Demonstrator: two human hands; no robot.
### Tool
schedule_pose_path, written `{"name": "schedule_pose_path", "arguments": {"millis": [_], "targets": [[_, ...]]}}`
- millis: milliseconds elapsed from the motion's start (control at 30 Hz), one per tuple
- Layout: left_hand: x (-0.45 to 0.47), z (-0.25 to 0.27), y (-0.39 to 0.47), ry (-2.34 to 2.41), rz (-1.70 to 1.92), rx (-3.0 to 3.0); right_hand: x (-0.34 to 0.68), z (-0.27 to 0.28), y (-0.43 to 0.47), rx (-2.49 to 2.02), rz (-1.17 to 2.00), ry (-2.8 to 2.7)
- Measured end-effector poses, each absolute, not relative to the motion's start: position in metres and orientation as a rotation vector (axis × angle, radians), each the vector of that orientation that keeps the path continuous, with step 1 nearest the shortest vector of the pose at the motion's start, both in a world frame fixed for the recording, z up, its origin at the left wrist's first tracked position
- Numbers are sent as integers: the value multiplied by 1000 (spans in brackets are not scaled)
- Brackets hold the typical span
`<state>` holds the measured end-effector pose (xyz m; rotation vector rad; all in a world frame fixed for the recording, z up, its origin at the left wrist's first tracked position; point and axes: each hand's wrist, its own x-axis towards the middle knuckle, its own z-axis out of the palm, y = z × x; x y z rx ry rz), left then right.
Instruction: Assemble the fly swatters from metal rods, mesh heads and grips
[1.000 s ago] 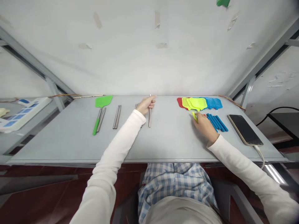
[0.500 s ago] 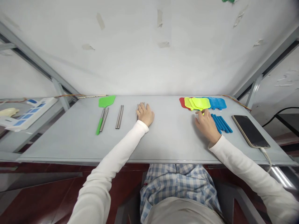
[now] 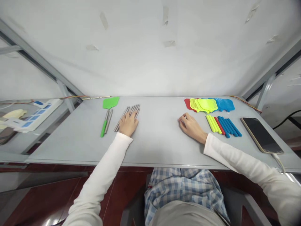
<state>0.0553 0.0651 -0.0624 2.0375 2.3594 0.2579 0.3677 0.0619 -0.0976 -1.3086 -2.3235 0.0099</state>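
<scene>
Stretches the left arm (image 3: 105, 171) forward and inward across the near edge of the bench (image 3: 160, 144), with the left hand (image 3: 128, 124) palm-down on a row of rods (image 3: 124, 113) and with its fingers spread, slightly bent, toward the wall (image 3: 141, 62). Covers part of the rods this way, leaving the far ends in sight, slanted to the right. Angles the right forearm (image 3: 237, 160) in from the lower right, flatter than the left, with the wrist nearly straight and the back of the right hand (image 3: 191, 127) turned up. Curls those fingers loosely leftward, with thumb and forefinger close together; cannot tell whether pinching anything. Has the yellow tubes (image 3: 211, 123) nearest to the right hand, in one row with a red tube (image 3: 219, 125) and blue tubes (image 3: 231, 127). Has the overlapping swatter heads (image 3: 208, 104) just beyond that row, and the phone (image 3: 262, 135) farther right. Has the green swatter (image 3: 110, 102) left of the rods, with a single rod (image 3: 108, 121) beside its handle.
</scene>
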Motion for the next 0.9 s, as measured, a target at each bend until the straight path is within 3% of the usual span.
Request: {"name": "schedule_pose_path", "arguments": {"millis": [400,900], "targets": [[0,-70,64,2586,541,1756,374,-99,60,-1301,169,-2246],[-95,-60,96,2547,450,1474,377,-98,61,-1278,280,-2220]]}}
